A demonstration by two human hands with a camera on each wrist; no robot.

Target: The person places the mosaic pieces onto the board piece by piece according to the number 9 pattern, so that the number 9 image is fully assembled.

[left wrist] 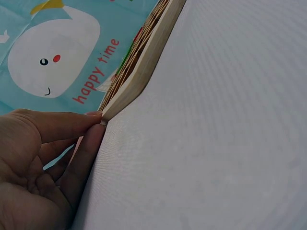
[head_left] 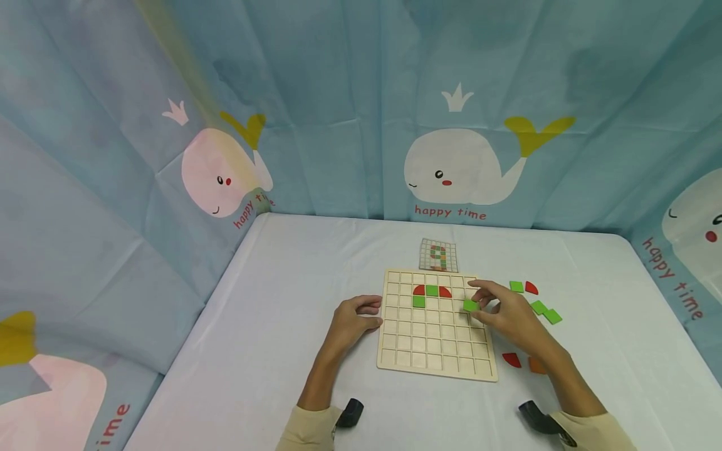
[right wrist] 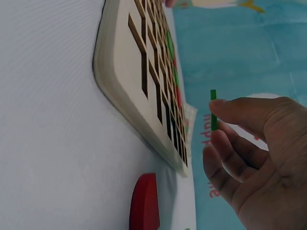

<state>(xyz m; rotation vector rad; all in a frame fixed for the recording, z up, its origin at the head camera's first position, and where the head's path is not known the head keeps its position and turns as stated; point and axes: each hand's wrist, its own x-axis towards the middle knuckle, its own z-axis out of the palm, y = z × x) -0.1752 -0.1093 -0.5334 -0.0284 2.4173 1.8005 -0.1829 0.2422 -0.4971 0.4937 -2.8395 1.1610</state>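
Note:
A wooden grid board lies flat on the white-covered table. Thumb and fingertips of my left hand pinch its left edge, as the left wrist view also shows. Over the right part of the board, my right hand holds a green square tile between thumb and finger; the right wrist view shows this tile edge-on, above the surface. Set in the upper cells are a red quarter-circle, a green square and another red quarter-circle in a row. A second green square sits below the left one.
Behind the board lies a pattern card with a coloured grid figure. To the right are loose green squares, a red quarter-circle, another red piece and an orange piece. A whale-print curtain surrounds the table.

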